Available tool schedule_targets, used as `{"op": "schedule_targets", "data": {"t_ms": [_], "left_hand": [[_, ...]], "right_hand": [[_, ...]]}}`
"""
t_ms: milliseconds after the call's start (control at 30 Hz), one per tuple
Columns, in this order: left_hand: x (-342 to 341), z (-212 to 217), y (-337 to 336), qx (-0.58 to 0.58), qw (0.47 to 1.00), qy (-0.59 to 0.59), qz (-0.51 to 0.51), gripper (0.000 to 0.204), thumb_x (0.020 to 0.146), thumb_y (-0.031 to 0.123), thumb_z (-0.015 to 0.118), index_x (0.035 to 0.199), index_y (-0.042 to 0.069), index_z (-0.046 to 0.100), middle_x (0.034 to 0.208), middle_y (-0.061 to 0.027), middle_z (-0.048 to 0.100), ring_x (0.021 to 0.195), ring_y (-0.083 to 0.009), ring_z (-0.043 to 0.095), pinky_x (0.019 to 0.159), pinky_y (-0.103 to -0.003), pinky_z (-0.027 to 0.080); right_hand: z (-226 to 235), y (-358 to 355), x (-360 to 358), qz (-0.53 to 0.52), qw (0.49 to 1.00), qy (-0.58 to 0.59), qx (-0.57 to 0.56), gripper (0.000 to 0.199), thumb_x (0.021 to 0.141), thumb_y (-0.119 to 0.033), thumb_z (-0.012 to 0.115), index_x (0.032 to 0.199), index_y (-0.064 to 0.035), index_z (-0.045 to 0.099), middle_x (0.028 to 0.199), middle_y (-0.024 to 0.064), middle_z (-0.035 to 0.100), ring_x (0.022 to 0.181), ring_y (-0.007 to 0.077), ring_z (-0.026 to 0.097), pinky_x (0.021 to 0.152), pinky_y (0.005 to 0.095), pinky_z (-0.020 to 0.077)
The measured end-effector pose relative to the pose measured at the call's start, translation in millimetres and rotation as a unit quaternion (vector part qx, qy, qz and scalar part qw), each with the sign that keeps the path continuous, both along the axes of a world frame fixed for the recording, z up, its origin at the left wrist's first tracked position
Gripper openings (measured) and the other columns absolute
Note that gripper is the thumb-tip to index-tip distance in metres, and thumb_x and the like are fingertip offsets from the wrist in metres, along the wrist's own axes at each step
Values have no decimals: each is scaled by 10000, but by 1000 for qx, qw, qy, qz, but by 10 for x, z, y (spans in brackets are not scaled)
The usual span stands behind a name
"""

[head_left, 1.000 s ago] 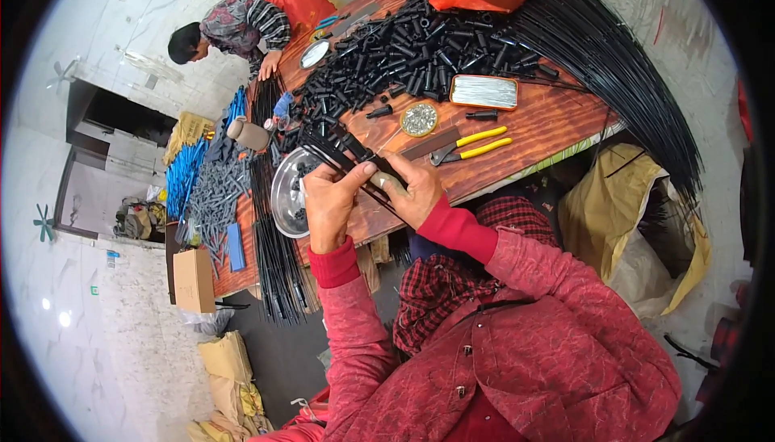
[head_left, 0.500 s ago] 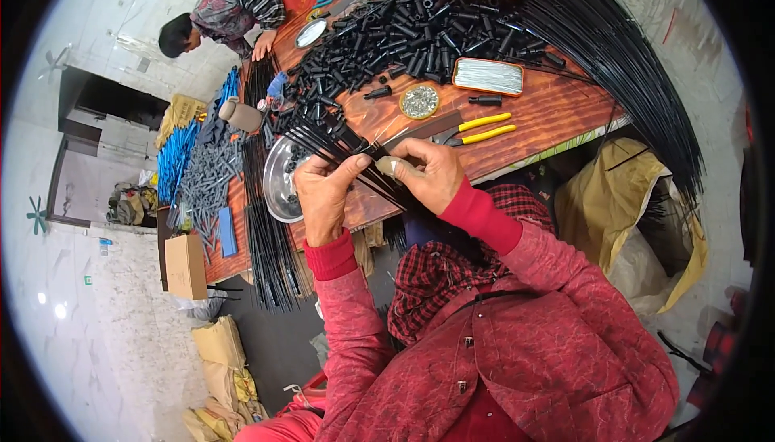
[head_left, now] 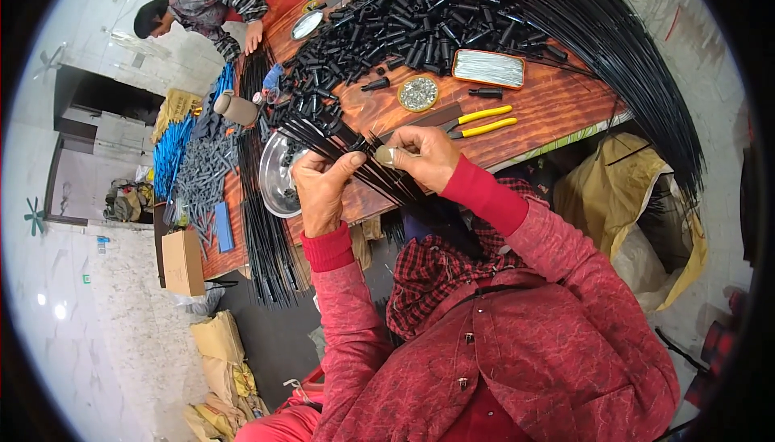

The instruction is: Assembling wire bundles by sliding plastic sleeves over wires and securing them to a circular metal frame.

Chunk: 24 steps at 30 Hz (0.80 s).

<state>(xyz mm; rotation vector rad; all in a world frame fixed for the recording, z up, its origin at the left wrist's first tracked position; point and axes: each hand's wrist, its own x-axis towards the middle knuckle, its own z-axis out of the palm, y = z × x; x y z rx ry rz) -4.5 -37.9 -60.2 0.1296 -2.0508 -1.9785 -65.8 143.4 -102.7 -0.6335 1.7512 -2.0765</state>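
Note:
A bundle of thin black rods (head_left: 391, 184) slants across the near edge of the table, its upper left ends close to the pile of black parts. My left hand (head_left: 321, 190) is closed around the bundle, thumb on top. Just to the right, my right hand (head_left: 433, 155) holds thumb and index finger together in a pinch beside the rods' upper side. A greyish-tan covering (head_left: 387, 155) wraps the tip of my right thumb. Whatever sits in that pinch is too small to make out.
Black tubular parts (head_left: 436, 30) are heaped across the wooden table (head_left: 557, 111). Yellow-handled pliers (head_left: 483, 123), a round dish of small metal pieces (head_left: 418, 92) and a tray of metal pins (head_left: 488, 68) lie beyond my hands. A clear bowl (head_left: 267, 175) stands left. Another person (head_left: 214, 6) works at far left.
My right hand has shifted slightly left and up, still pinching. My left hand keeps its grip on the rods. The other person has moved a little to the left in view.

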Motion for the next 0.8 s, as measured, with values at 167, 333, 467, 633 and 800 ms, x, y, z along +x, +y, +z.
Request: {"op": "schedule_targets", "data": {"t_ms": [167, 333, 467, 633, 800], "left_hand": [[-14, -43, -66, 14, 1000, 14, -14, 342, 751, 53, 801, 1054, -55, 683, 952, -88, 706, 806, -135, 651, 774, -273, 528], [-14, -45, -116, 12, 999, 22, -38, 385, 745, 77, 811, 1070, -75, 671, 971, -99, 705, 822, -149, 657, 793, -282, 528], [-10, -41, -125, 2, 998, 19, -53, 402, 750, 75, 807, 1093, -78, 664, 991, -103, 701, 838, -150, 658, 802, -281, 525], [18, 24, -56, -24, 999, -19, -10, 382, 767, 55, 789, 1101, -77, 660, 1003, -105, 698, 854, -151, 658, 805, -279, 525], [73, 0, -119, 10, 1000, -12, -20, 410, 742, 38, 808, 1103, -70, 647, 1002, -120, 702, 863, -170, 671, 805, -295, 539]], "right_hand": [[48, -7, 10, 33, 999, -11, 9, 138, 927, -160, 641, 919, -22, 643, 780, -11, 621, 702, 40, 551, 601, 230, 452], [-46, -65, -15, 55, 998, -25, -25, 145, 934, -180, 640, 914, -37, 632, 753, -18, 609, 626, 34, 530, 513, 217, 419], [52, -34, 6, 82, 992, -81, -44, 147, 926, -178, 651, 906, -34, 627, 740, -31, 597, 586, 25, 494, 471, 207, 371], [-17, -12, 31, 38, 999, -6, 4, 146, 913, -172, 668, 905, -33, 624, 750, -32, 592, 617, 24, 497, 491, 208, 374], [20, 11, 116, 18, 999, 33, -16, 136, 899, -153, 679, 909, -27, 627, 778, -34, 583, 656, 29, 495, 543, 215, 393]]}}
